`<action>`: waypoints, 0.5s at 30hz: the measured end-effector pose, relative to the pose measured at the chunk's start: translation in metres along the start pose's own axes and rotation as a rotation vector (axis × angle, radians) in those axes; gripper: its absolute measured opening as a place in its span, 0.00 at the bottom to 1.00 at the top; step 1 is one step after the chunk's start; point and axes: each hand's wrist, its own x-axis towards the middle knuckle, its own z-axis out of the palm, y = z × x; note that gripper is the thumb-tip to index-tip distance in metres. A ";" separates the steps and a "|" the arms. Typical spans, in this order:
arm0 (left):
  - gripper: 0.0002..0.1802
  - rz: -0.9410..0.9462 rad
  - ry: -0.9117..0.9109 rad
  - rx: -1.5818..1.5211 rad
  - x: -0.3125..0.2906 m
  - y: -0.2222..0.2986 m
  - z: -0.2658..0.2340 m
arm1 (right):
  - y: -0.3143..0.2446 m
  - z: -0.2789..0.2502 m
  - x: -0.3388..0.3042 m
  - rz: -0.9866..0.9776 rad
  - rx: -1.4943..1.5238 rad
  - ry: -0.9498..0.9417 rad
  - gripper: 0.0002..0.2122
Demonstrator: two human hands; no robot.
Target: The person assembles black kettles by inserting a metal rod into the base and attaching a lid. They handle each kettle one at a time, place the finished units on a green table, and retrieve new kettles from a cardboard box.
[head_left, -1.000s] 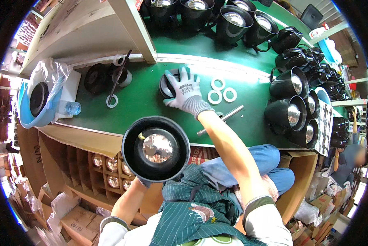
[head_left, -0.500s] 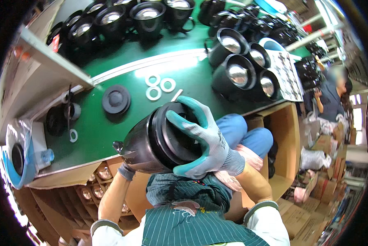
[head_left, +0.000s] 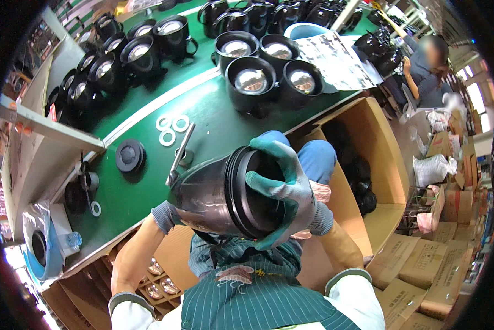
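A glossy black jug (head_left: 203, 192) lies on its side above my lap. Its wide end, toward the right, carries a black ringed cap (head_left: 262, 214). My right hand (head_left: 295, 192), in a grey glove with green fingertips, is closed round this cap, thumb and fingers spread over its rim. Of my left hand, only the grey glove cuff (head_left: 164, 216) shows at the jug's narrow end; the jug hides its fingers. On the green table beyond are white rings (head_left: 166, 137), a round black lid (head_left: 130, 155) and a metal rod (head_left: 181, 151) near the jug.
Several black jugs (head_left: 250, 82) with shiny liners stand along the table (head_left: 203, 104). A patterned sheet (head_left: 335, 60) lies at the back right. Open cartons (head_left: 387, 170) flank me. A blue basin (head_left: 51, 258) is at the left. Another person (head_left: 425, 71) sits at the far right.
My view has turned rightward, so the table's things appear farther left. The metal rod shows more fully. My right hand stays on the cap, its fingers slightly shifted.
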 end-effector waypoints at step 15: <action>0.29 -0.219 0.060 -0.426 0.044 0.030 0.018 | 0.007 -0.022 -0.060 0.026 0.183 0.231 0.58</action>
